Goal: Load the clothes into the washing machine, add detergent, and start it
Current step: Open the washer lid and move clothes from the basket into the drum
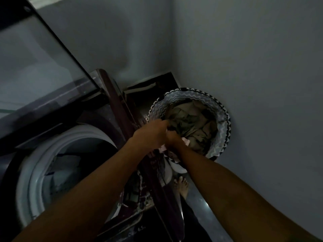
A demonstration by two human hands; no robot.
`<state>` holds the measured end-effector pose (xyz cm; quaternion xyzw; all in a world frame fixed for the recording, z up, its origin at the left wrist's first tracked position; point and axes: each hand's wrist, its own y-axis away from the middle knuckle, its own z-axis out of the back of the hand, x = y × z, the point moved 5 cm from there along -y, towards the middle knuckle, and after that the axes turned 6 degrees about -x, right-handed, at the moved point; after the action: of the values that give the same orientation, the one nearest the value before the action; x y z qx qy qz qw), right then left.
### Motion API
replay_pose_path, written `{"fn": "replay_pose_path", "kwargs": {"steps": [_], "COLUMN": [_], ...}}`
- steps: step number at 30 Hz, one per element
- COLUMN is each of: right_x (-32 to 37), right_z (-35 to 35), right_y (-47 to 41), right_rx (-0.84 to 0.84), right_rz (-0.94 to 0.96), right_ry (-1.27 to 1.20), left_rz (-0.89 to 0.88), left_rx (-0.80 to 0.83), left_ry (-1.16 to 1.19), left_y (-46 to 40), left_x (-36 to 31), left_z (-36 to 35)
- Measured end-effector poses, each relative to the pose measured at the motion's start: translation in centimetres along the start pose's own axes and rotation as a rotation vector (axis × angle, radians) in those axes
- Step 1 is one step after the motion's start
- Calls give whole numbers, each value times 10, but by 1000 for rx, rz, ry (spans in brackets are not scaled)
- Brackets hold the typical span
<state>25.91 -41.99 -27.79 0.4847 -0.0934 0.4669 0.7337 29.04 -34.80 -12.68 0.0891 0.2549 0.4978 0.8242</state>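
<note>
While both arms are reaching forward over the machine's edge, the left hand (151, 133) and the right hand (172, 139) are meeting at the near rim of a round laundry basket (220, 144) with a zigzag-patterned lining. The left hand's fingers are curling down into the pile, gripping the olive-brown clothes (189, 119) that are filling the basket. The right hand is sitting just beside it, its fingers bent around a pale pink-and-white garment (185, 142) at the basket's edge. The 2 hands are touching or nearly touching; the dim light is making it hard to tell which.

The basket is standing on the floor in the corner, close against the grey wall (253, 58) on the right. To the left, the top-loading washing machine (111, 109) is standing with its glass lid (35, 55) raised, and its white-ringed drum opening (35, 172) is showing some light-coloured laundry (63, 170) already lying inside. A dark maroon side panel of the machine is running between the drum and the basket. Below the right forearm, a bare foot (182, 186) is resting on the floor near the basket's base.
</note>
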Motion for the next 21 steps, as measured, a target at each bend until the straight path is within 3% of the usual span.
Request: {"fn": "replay_pose_path", "kwargs": {"steps": [3,8,11,13,15,21], "right_x": [9,26,46,56,72,122], "right_z": [22,73,105,115,132,158], "right_y": [11,20,27,30,46,117], "right_rx": [-33,-272,-317,-232,-263,-165], "right_rz": [-32,14,90,127,134,-3], "right_ry": [39,-103,55,129,64,-624], "left_rz": [35,70,100,65,-34,-116], "left_rx": [-61,-88,-112,-158,-243,-483], "left_ry": [62,131,202,372,531,894], "left_y": [-1,2,10,13,20,55], "left_x": [1,2,-7,-13,-19,-37], "left_z": [7,14,25,33,40,64]}}
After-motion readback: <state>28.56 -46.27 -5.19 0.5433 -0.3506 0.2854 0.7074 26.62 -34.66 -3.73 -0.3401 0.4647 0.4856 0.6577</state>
